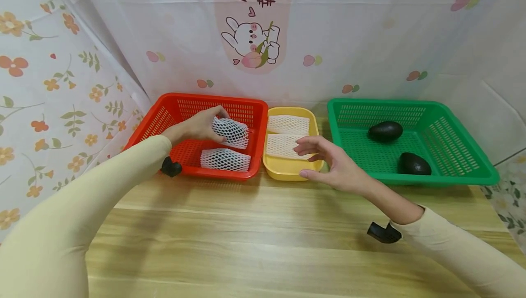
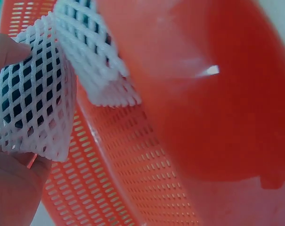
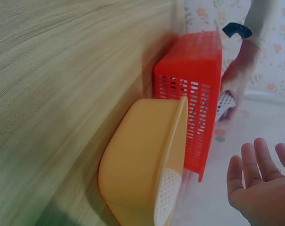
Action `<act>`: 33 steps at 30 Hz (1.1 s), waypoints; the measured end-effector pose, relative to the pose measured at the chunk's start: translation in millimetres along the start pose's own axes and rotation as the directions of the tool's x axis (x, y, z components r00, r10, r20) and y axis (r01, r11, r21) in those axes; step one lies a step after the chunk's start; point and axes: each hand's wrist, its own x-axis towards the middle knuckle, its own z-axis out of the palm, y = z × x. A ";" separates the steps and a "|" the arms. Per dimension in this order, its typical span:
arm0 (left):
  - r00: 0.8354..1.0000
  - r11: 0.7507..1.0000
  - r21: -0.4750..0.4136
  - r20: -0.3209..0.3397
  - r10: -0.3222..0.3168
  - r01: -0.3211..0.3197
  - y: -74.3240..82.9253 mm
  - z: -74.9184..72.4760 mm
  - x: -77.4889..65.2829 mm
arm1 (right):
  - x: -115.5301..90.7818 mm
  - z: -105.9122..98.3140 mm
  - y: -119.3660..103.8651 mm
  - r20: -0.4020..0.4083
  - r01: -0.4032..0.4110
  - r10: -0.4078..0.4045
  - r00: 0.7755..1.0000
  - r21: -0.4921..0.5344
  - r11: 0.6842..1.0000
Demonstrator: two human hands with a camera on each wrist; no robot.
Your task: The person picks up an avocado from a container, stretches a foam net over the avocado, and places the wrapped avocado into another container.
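Observation:
My left hand grips an avocado in a white foam net with thumb and fingers, over the red basket. In the left wrist view the dark fruit shows through the mesh of the held net. A second netted avocado lies in the red basket, nearer the front wall. Above the right edge of the yellow basket hovers my right hand, its fingers apart and loosely bent, holding nothing. Inside that basket lie flat white foam nets.
To the right stands a green basket with two bare avocados, one farther back and one near the front wall. The baskets stand along the back of a wooden table, against a patterned cloth.

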 end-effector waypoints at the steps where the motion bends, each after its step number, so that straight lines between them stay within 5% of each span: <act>1: 1.000 1.000 0.003 0.007 0.003 -0.003 -0.1 1.0 1.2 | -0.2 0.1 -0.1 0.000 -0.002 0.002 1.000 -0.001 1.000; 19: 0.995 0.998 0.057 0.097 0.000 -0.006 8.7 12.4 17.5 | 0.3 -0.6 2.7 0.017 -0.018 0.019 1.000 -0.014 1.000; 33: 0.967 0.973 0.216 0.217 -0.131 0.083 18.6 6.7 15.2 | -1.3 -0.9 2.0 0.034 -0.030 0.031 0.999 -0.018 0.999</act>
